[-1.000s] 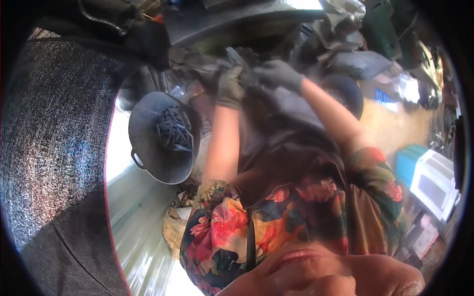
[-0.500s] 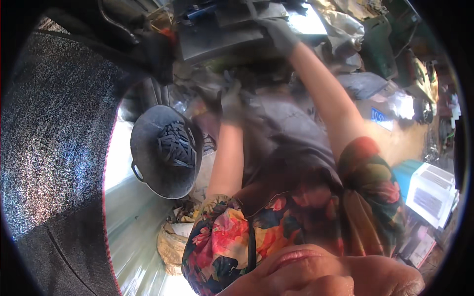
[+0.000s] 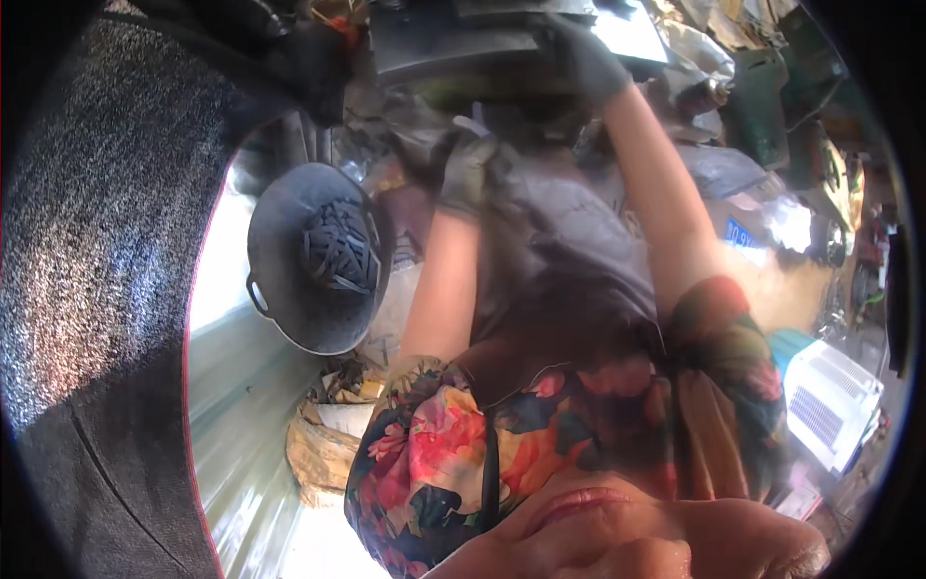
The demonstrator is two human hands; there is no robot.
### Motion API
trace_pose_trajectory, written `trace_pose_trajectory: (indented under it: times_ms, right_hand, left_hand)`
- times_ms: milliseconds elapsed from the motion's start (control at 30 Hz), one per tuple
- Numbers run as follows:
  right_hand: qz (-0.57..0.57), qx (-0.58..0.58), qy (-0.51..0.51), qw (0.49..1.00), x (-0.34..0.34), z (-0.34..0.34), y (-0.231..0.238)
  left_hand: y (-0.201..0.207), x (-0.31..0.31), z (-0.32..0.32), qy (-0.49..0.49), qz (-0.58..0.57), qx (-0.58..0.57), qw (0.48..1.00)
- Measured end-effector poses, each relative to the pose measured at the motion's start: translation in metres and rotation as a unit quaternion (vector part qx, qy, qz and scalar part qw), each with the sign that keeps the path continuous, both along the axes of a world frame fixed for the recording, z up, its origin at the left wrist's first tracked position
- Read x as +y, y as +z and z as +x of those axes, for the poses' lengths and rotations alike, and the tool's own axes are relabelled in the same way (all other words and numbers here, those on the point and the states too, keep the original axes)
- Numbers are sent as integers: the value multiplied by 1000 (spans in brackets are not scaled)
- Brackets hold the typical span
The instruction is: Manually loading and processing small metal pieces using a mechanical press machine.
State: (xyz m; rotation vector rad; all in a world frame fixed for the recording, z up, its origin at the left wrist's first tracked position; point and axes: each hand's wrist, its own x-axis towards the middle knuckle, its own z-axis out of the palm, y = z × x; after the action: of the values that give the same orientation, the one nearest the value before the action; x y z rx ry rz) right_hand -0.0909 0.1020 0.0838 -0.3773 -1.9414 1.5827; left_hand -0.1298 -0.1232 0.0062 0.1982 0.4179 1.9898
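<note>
My left hand (image 3: pixel 470 176), in a grey work glove, is raised in front of my lap with its fingers closed. A narrow, pale grey strip (image 3: pixel 471 124) sticks up from them; blur hides its exact kind. My right hand (image 3: pixel 590 66), also gloved, reaches far forward to the right part of a dark, flat-topped machine (image 3: pixel 453 53). Its fingers are smeared by motion and lost against the dark metal. To the left of my left hand stands a black basin (image 3: pixel 299 299) with a loop handle, holding several dark grey strips (image 3: pixel 342 251).
Corrugated translucent sheeting (image 3: pixel 251 415) and a dark textured sheet (image 3: pixel 96 241) line the left side. A tan sack (image 3: pixel 323 454) sits below the basin. At the right are a white slotted box (image 3: pixel 834 391), plastic bags (image 3: pixel 723 169) and a green container (image 3: pixel 757 106).
My left hand has moved slightly right and its fingers now show closed round the strip. My right hand has shifted slightly right and down in the picture, still by the machine.
</note>
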Motion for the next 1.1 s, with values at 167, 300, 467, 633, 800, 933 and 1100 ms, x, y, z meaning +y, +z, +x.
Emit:
trace_pose_trajectory:
  times_ms: [167, 300, 467, 633, 800, 933, 1100]
  right_hand:
    - [-124, -213, 17, 969, -67, 56, -3]
    - [-45, -261, 72, 962, -75, 51, -10]
    - [2, -255, 43, 966, -72, 53, -5]
    - [-44, -156, -75, 984, -66, 49, -14]
    - [-190, -41, -123, 973, -44, 58, 30]
    - [-351, 29, -52, 935, -18, 59, 31]
    - [-264, 2, -70, 962, -7, 29, 28]
  left_hand:
    - [-18, 0, 2, 30, -123, 94, 987]
    - [-27, 1, -2, -108, -111, 183, 971]
    - [2, -6, 9, -85, -131, 68, 985]
    - [-16, 2, 1, -40, -98, 75, 992]
    - [-47, -3, -18, 7, -178, 382, 907]
    - [-6, 7, -2, -12, -96, 50, 994]
    - [-20, 12, -5, 62, -124, 102, 985]
